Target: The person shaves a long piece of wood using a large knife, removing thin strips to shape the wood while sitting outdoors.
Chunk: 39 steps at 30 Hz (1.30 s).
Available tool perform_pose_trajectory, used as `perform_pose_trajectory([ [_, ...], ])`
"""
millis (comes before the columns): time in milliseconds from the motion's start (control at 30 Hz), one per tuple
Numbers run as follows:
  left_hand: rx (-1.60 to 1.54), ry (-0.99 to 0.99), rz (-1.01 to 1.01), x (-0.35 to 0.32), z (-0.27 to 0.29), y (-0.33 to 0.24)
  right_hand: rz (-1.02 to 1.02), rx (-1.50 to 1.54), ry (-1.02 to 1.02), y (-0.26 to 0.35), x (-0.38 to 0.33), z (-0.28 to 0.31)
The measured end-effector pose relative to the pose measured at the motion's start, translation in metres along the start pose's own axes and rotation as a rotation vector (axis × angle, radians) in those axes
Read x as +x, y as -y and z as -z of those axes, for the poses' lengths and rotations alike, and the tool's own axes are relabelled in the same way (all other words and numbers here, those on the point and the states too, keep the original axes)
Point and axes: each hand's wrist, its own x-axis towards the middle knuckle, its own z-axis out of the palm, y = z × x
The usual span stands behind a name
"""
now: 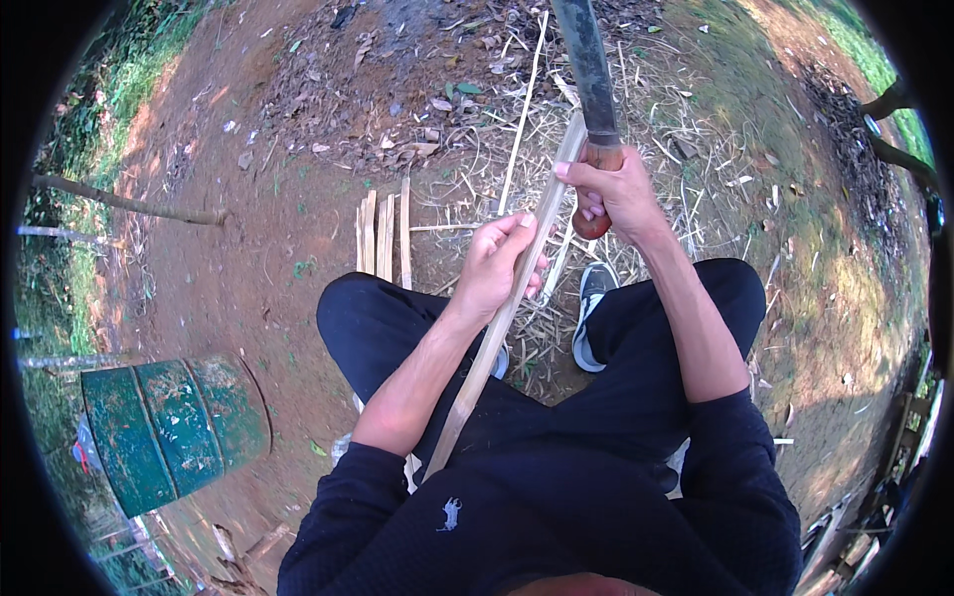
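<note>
Fingers, left hand (492,263): pinching long flat pale-wood strip (487,353).
Right hand (618,194): curled round red-brown wooden handle (593,226).
Dark steel blade (586,74): I'd keep it off fingers.

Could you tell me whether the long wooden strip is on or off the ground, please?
Off the ground: the left hand grips the wooden strip and the right hand touches its upper part.

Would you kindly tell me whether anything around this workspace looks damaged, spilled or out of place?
Mostly wear and litter: the green drum at the left has pale, scuffed patches breaking up its paint, and pale shavings lie strewn over the ground around the shoes. The drum's lean may only be lens bending.
</note>
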Motion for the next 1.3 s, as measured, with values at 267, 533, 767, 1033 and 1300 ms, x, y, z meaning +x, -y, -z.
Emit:
perform_pose_trajectory([
  [267, 0.15, -0.127, -0.078, -0.005, -0.011, -0.012, -0.036, -0.015, -0.005, 0.009, -0.01, -0.01],
  [533, 0.859, -0.232, -0.494, -0.001, -0.011, -0.014, -0.03, -0.234, -0.089, 0.006, -0.009, -0.011],
  [767, 1.003, -0.241, -0.55, 0.001, -0.011, -0.015, -0.029, -0.322, -0.108, 0.012, -0.012, -0.014],
  [1033, 1.054, -0.305, -0.462, 0.004, -0.015, -0.02, 0.002, -0.376, -0.116, 0.01, -0.011, -0.011],
  [1300, 0.449, -0.118, -0.155, -0.002, -0.015, -0.014, -0.031, -0.116, -0.066, 0.001, -0.01, -0.006],
])
